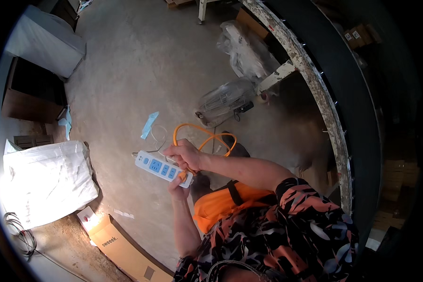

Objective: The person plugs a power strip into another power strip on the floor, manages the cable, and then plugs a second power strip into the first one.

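Note:
A white power strip (144, 163) with blue sockets is held at a slant in front of me. My left hand (176, 189) grips its lower right end, beside an orange plug (182, 176) seated at the last socket. Just above the strip, my right hand (185, 154) is closed, with an orange cable (192, 125) running into it; the fingers partly hide what they hold. The cable loops out above my right wrist. A thin white cord (160, 136) trails on the far side of the strip.
A wire-cage fan (225, 101) lies ahead by a peeling metal frame (310, 61). Plastic-wrapped goods (249, 51) stand behind it. At left are a white wrapped block (47, 183) and a dark cabinet (33, 94). A cardboard box (122, 246) lies lower left; blue scrap (149, 125) on the floor.

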### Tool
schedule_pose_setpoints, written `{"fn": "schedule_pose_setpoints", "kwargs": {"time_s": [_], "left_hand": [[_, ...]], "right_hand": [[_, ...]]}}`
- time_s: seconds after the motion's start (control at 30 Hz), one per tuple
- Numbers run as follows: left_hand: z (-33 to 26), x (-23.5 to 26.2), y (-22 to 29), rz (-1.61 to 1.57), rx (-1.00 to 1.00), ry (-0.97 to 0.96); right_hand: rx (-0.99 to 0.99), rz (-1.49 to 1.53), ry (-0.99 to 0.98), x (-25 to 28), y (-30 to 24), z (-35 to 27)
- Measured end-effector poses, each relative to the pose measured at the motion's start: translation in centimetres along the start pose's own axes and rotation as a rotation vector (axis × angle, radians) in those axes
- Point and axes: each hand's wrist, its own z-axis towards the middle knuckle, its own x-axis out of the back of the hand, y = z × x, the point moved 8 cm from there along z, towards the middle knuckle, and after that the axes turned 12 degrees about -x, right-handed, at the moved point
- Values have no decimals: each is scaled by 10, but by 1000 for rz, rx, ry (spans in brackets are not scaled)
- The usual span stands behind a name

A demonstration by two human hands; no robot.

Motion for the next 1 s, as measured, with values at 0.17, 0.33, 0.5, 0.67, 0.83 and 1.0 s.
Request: {"fn": "schedule_pose_setpoints", "kwargs": {"time_s": [0.17,0.33,0.5,0.67,0.83,1.0], "left_hand": [[16,-40,-14,262,77,-17],[21,-100,111,381,-290,88],[-12,-243,291,838,-788,121],[-120,-343,408,1649,-1449,541],[-99,-311,352,1349,-1144,512],[-59,-238,269,663,-979,402]], "right_hand": [[-249,-128,-125,64,-32,27],[88,-819,-30,188,-91,-29],[-98,-1574,850,437,-37,-8],[357,-2022,871,486,-15,40],[-3,-2027,659,496,-19,71],[-137,-1885,434,473,-69,86]]}}
